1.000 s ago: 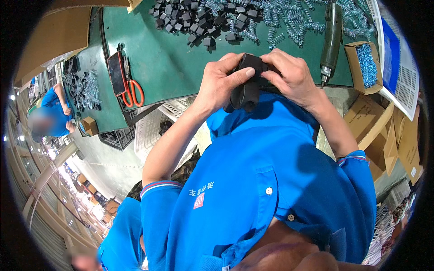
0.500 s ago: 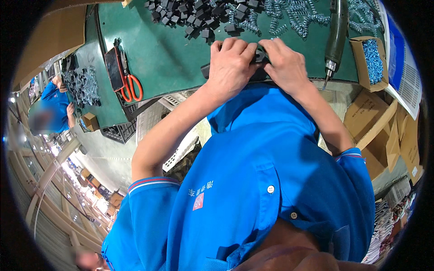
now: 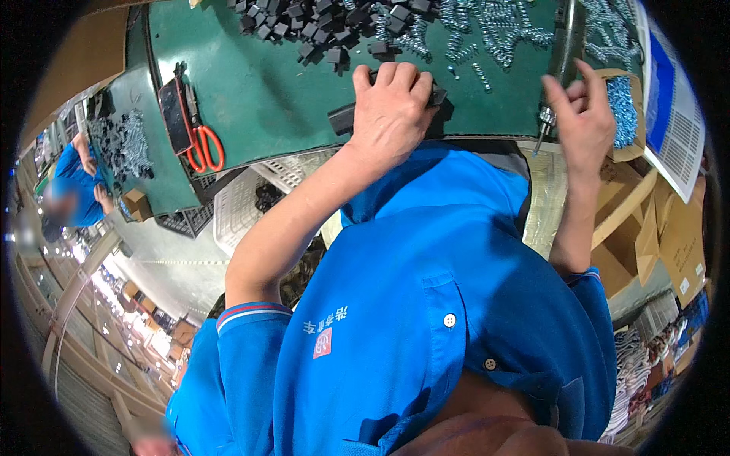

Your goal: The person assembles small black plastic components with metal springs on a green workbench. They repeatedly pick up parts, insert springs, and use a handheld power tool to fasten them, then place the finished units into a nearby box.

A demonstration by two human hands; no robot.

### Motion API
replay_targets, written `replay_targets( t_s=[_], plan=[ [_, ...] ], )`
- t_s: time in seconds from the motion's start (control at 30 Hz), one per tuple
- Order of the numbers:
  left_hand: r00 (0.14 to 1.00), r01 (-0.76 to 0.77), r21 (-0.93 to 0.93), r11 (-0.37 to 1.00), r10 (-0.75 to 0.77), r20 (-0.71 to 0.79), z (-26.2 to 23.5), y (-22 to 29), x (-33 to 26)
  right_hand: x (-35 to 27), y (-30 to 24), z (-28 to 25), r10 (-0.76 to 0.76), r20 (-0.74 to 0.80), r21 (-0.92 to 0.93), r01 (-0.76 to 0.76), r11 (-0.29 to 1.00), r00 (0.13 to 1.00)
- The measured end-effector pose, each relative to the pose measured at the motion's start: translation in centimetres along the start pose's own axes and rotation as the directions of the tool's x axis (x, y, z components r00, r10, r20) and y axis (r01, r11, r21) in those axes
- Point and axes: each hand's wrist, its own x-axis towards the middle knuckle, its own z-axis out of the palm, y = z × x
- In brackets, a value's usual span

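Observation:
My left hand (image 3: 391,112) presses down over a long black plastic part (image 3: 342,119) at the front edge of the green table (image 3: 281,99). Its fingers curl round the part and hide most of it. Over by the electric screwdriver (image 3: 566,57), my right hand (image 3: 582,114) has thumb and forefinger apart, other fingers curled. It looks empty and slightly smeared. The screwdriver's bit points toward the table's front edge. Beyond my left hand lie a heap of small black blocks (image 3: 319,23) and a pile of metal springs (image 3: 498,30). One spring (image 3: 481,77) lies apart from them.
A cardboard box of bluish screws (image 3: 625,110) stands at the right. Orange-handled scissors (image 3: 204,148) lie beside a dark phone-like slab (image 3: 176,118) at the left. Farther left, another person (image 3: 76,186) works over similar parts. Plastic crates (image 3: 236,209) sit below the table.
My right hand has left the black part and moved right to the screwdriver. My left hand stays on the part. A loose spring and screw now show on the table.

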Motion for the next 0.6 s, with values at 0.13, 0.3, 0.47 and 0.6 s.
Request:
replay_targets(
  t_s=[0.13,0.3,0.47,0.6],
  plan=[
    [1.000,-0.029,0.012,1.000,0.029,0.011,-0.1,-0.3,0.3,2.8,2.0,0.6,0.035,0.080,-0.476,0.008,0.879,0.996],
    [0.999,-0.037,0.033,0.999,0.037,-0.007,0.2,-0.1,0.3,4.6,-0.2,1.3,0.134,-0.121,-0.301,-0.165,0.939,0.984],
    [0.999,-0.015,-0.004,1.000,0.015,-0.029,0.4,-0.3,0.4,3.3,3.7,1.3,-0.097,0.031,0.629,0.056,0.776,0.995],
    [0.999,-0.033,-0.019,0.999,0.032,-0.039,0.6,-0.4,0.5,1.8,-1.8,-0.6,-0.404,-0.077,0.912,0.229,0.341,0.911]
  ],
)
